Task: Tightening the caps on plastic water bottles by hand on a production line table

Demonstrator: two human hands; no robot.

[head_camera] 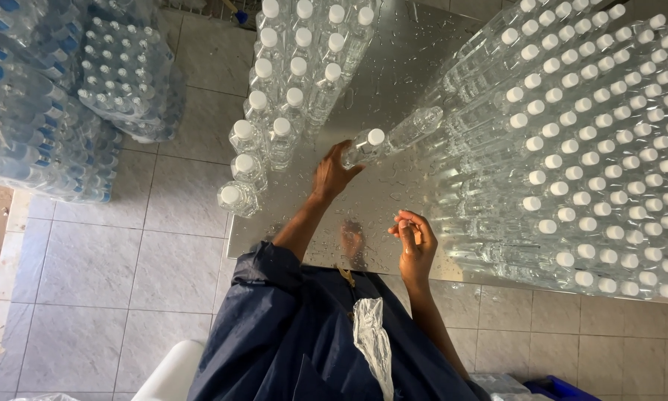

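Gripping a clear bottle (382,141) mid-table (393,67), left hand (332,177); right hand (415,241) loosely curled near the front edge.

Soft even daylight, faint glare, wide-angle edge distortion

Shrink-wrapped packs of bottles (126,78) were stacked on the floor at upper left, clear plastic, some (22,96) with blue caps.
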